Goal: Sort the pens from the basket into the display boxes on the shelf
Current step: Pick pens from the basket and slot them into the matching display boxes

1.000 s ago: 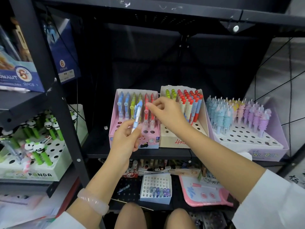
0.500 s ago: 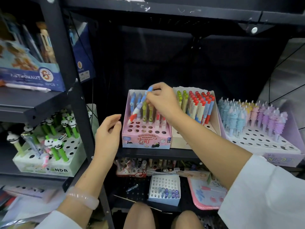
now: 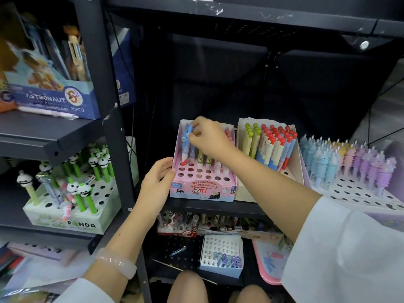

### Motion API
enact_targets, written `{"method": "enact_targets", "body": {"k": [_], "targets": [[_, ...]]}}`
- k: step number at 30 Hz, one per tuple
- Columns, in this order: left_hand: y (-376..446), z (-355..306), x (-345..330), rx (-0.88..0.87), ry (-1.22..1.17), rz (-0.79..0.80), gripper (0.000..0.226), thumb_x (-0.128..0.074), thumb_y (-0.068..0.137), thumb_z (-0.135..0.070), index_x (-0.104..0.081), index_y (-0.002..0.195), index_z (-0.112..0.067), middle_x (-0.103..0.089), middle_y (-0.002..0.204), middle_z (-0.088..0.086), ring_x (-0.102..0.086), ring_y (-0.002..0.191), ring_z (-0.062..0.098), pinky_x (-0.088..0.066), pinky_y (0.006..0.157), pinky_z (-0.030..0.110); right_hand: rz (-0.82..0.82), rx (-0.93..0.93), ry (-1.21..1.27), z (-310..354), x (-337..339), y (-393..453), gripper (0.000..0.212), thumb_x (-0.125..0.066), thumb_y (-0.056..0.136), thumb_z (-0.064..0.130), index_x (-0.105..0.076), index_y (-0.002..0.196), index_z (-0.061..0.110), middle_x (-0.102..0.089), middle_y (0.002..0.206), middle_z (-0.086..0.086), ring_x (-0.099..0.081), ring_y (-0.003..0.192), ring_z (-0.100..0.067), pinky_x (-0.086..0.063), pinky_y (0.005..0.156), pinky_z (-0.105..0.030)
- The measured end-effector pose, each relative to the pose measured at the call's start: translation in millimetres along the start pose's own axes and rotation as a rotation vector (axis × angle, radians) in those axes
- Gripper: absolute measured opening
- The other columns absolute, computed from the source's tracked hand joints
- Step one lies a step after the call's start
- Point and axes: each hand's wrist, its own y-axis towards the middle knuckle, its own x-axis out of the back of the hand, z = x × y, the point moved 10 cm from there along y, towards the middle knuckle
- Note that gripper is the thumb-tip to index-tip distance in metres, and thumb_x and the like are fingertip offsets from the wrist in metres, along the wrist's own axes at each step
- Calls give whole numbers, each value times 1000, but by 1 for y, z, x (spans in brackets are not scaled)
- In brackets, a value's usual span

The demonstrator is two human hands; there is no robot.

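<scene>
A pink display box [image 3: 203,189] marked "Retractable eraser" stands on the middle shelf, with rows of holes and several pens at its back. My right hand [image 3: 208,138] pinches the top of a blue pen with a red tip [image 3: 185,147], which stands almost upright with its tip at a hole in the box's left column. My left hand [image 3: 156,184] rests with relaxed fingers against the box's left wall. No basket is in view.
A cream box of red- and green-capped pens [image 3: 271,147] stands right of the pink box, then a lilac box of pastel pens [image 3: 349,167]. A panda pen box [image 3: 72,206] sits on the left shelf behind a black upright post [image 3: 118,149]. More boxes lie on the lower shelf.
My right hand took the blue pen from my left hand, carried it to the pink box and turned it upright over the left column. My left hand moved up to the box's left wall.
</scene>
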Motion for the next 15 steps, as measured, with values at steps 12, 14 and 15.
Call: {"method": "enact_targets", "body": {"k": [12, 14, 15], "targets": [[-8, -15, -1, -31, 51, -10, 27, -48, 94, -13, -57, 117, -23, -61, 116, -13, -53, 108, -3, -43, 83, 11, -70, 123, -439, 7, -1, -13, 34, -57, 88, 24, -58, 119, 10, -49, 121, -8, -39, 112, -24, -35, 92, -30], [-13, -30, -7, -84, 64, -25, 27, -48, 93, -11, -58, 114, -26, -60, 116, -12, -53, 109, -3, -40, 83, 7, -75, 138, -300, 9, 15, -26, 36, -58, 88, 20, -56, 123, 11, -49, 122, -7, -40, 112, -21, -31, 93, -24], [-16, -39, -15, -115, 69, -13, 28, -48, 93, -11, -57, 112, -29, -59, 115, -14, -52, 109, -5, -40, 83, 6, -62, 149, -251, 9, 23, -36, 36, -58, 89, 19, -56, 124, 12, -50, 120, -6, -42, 109, -18, -30, 91, -20]]}}
